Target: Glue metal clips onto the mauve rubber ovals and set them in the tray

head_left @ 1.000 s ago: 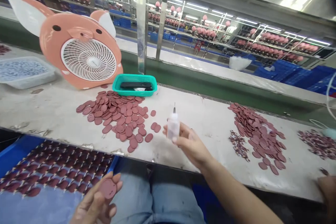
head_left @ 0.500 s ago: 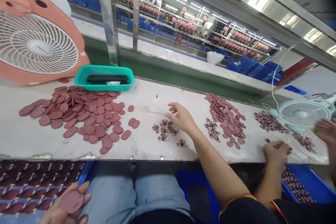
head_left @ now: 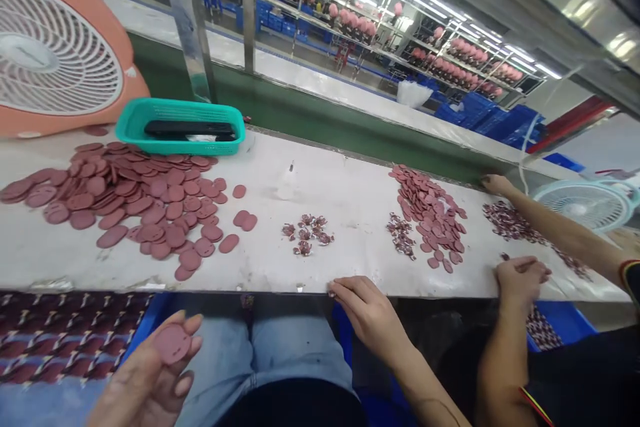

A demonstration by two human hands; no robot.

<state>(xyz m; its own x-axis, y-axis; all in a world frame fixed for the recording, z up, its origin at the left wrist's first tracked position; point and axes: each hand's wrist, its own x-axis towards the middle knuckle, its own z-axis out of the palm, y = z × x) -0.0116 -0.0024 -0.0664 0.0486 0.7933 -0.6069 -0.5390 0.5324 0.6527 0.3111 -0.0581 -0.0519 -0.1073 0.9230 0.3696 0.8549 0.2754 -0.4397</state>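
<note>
My left hand point(head_left: 150, 373) is closed around the edge of a flat dusky-pink oval disc point(head_left: 173, 344) with small slots, held up over my lap. At the table's front edge, my right hand point(head_left: 367, 313) is palm down with its fingertips pinched together. A small dark brown piece, mostly hidden, shows at those fingertips. Beyond that hand lies a small cluster of brown and white pieces point(head_left: 306, 235). To the left, a large heap of pink oval discs point(head_left: 150, 200) is spread over the white table point(head_left: 280, 273).
A teal basket point(head_left: 180, 147) with black items stands beside an orange fan point(head_left: 55, 53). Another disc heap point(head_left: 430, 213) lies rightward. A co-worker's hand point(head_left: 523, 277) and arm point(head_left: 555, 223) are at the right, near a pale blue fan point(head_left: 585, 203). Assembled rows point(head_left: 65, 333) lie lower left.
My right hand has drawn back from above the small pieces to the table's front edge. The lone piece near the edge has left its spot. My left hand has risen with the disc.
</note>
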